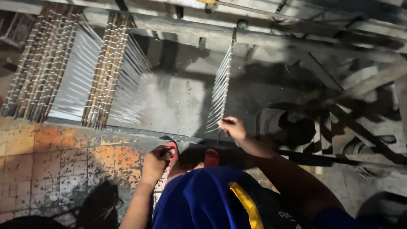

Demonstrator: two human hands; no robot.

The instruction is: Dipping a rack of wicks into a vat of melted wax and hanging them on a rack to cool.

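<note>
Over grey trough [176, 104], R hand [232, 128] grips stick rack [223, 83]; L hand [155, 165] by knee.

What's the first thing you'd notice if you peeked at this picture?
Probably the rows of thin white sticks fanning out from the wooden racks at upper left. Next, the single rack of white sticks in the middle, held at its bottom end by the right hand. Lower down, the left hand rests by a red sandal, beside the orange, stained tiled floor.
</note>
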